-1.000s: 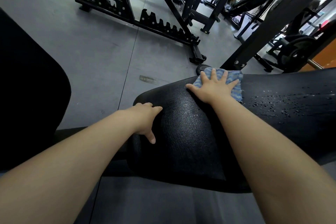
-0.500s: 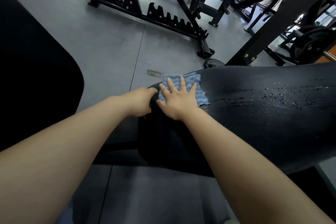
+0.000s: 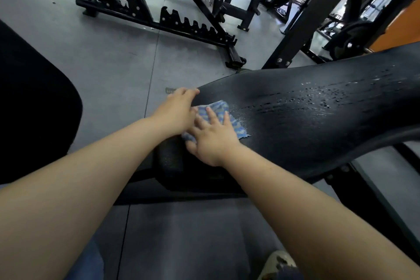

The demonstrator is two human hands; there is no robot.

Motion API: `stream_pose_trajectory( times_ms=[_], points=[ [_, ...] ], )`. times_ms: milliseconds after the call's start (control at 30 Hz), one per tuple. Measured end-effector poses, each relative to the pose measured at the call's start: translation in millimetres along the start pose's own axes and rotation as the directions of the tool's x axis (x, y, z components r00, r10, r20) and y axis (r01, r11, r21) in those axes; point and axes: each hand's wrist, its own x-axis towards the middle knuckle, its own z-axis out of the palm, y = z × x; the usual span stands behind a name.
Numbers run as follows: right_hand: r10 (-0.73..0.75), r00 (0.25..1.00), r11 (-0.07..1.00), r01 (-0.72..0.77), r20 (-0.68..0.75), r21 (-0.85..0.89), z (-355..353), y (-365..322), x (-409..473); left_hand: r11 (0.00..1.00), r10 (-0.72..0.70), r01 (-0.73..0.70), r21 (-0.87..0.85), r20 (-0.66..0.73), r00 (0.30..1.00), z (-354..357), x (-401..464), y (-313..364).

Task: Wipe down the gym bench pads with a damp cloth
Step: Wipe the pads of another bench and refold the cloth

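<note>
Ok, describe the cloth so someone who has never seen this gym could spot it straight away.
Find the long black bench pad that runs across the middle of the view, beaded with water drops toward its right end. At its left end, the right hand presses flat on the cloth. It is the only blue and white patterned thing among black pads and black frames.

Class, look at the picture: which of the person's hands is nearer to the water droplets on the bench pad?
Right. The right hand presses the cloth beside the water droplets; the left hand rests at the bench pad end, farther away.
</note>
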Motion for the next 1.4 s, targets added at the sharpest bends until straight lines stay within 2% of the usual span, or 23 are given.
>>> stream_pose_trajectory(
  times_ms=[67,167,267,333,433,533,633,767,900,1033,1133,1300,1400],
  points=[
    [0.121,0.993,0.993,-0.121,-0.011,0.004,-3.7,37.6,-8.2,0.998,0.061,-0.061,-0.009,-0.002,0.998,7.5,-2.2,6.6],
    [0.3,0.954,0.954,-0.3,0.018,0.004,-11.9,84.3,-17.9,0.996,0.09,-0.091,0.021,0.068,0.994,16.1,-6.3,11.2],
    [0.316,0.948,0.949,-0.316,0.047,-0.01,-14.5,89.8,-19.0,0.997,0.061,-0.066,0.031,0.14,0.988,17.8,-8.2,7.4],
    [0.242,0.967,0.97,-0.242,0.075,-0.014,-15.7,76.0,-27.2,0.998,0.043,-0.05,0.035,0.175,0.984,15.5,-11.2,-2.1],
    [0.017,0.992,0.998,-0.01,0.125,-0.056,-12.6,50.0,-61.8,0.985,0.032,-0.075,0.154,0.268,0.963,10.4,-21.3,-21.2],
    [-0.202,0.958,0.973,0.22,0.202,-0.072,-13.1,29.7,-94.7,0.977,0.009,-0.078,0.201,0.326,0.945,4.4,-29.9,-36.4],
    [-0.29,0.916,0.95,0.31,0.278,-0.031,-15.4,21.4,-89.9,0.985,-0.044,-0.014,0.169,0.336,0.941,-2.0,-32.7,-49.0],
    [-0.426,0.875,0.895,0.445,0.228,-0.036,-3.9,-7.0,-56.3,0.979,-0.133,0.078,0.187,0.302,0.944,-9.1,-31.6,-63.1],
    [-0.488,0.848,0.86,0.508,0.206,-0.052,0.2,-34.8,-11.1,0.965,-0.213,0.167,0.201,0.235,0.948,-13.4,-20.8,-69.4],
    [-0.413,0.889,0.903,0.429,0.196,-0.041,-3.7,-40.5,43.2,0.963,-0.27,0.261,0.069,0.213,0.939,-9.8,-9.4,-69.7],
    [-0.321,0.931,0.939,0.337,0.174,-0.066,-7.9,-28.5,82.0,0.965,-0.243,0.258,-0.052,0.203,0.949,-1.5,0.4,-67.6],
    [-0.14,0.98,0.986,0.151,0.142,-0.069,-15.3,-1.1,126.7,0.975,-0.196,0.21,-0.078,0.158,0.968,5.5,8.3,-62.3],
    [-0.132,0.984,0.988,0.14,0.12,-0.062,-12.0,1.4,128.9,0.963,-0.237,0.246,-0.108,0.09,0.967,3.7,6.5,-62.3]
  ],
)
